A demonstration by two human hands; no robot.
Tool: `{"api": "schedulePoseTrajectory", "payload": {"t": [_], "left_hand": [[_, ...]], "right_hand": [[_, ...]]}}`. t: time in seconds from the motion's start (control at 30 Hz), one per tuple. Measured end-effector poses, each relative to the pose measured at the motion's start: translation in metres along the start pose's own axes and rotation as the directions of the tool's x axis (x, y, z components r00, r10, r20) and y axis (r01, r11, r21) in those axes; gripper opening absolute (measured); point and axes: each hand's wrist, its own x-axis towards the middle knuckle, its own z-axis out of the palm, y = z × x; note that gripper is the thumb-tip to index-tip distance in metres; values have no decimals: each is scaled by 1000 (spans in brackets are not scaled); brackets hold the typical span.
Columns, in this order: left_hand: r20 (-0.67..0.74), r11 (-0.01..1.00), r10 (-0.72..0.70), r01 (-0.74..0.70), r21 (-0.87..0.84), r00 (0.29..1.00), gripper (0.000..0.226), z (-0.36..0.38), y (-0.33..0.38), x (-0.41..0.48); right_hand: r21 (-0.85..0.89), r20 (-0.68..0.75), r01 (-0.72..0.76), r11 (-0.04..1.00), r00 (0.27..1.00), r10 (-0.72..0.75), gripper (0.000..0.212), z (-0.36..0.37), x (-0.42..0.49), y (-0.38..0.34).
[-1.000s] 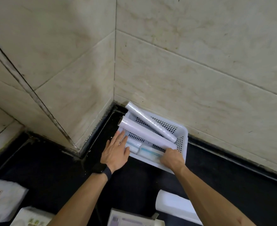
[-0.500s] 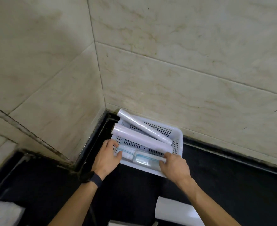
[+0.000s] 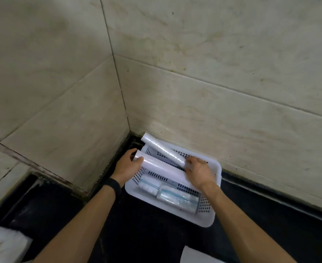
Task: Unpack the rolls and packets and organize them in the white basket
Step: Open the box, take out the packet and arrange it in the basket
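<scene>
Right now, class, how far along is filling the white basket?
Done: two packets lie in the white basket. In hand: the left hand grips the nearer roll; the right hand sits at its other end, by the far roll. Left: both rolls overhang the rim; white packaging lies on the counter.

Basket (image 3: 206, 221) in wall corner (image 3: 126, 118); far roll (image 3: 163, 150), near roll (image 3: 161, 168) across it; packets (image 3: 177, 197) inside, before rolls.

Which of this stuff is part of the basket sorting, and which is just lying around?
Job: white basket, near roll, far roll, left zip packet, right zip packet.
Lying about: printed white bag, white sheet at the bottom edge.
</scene>
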Motion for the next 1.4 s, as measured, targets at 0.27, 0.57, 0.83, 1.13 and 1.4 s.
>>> {"api": "schedulePoseTrajectory", "payload": {"t": [0.27,0.57,0.83,1.13,1.4], "left_hand": [[42,996,57,-54,-68,997,56,2,2,5],[10,967,123,-118,-227,992,29,2,15,17],[34,973,107,-98,-207,994,26,17,33,46],[121,999,16,-11,-42,993,43,1,42,52],[227,989,93,-64,-132,969,25,-9,17,29]], "right_hand": [[-219,73,87,972,995,-72,35,5,16,4],[57,-220,204,977,957,-187,40,-6,-17,11],[389,-421,169,906,907,12,36,-28,-80,24],[85,-214,191,978,962,-169,38,11,-73,17],[-230,-110,161,960,976,-190,42,32,-52,2]]}}
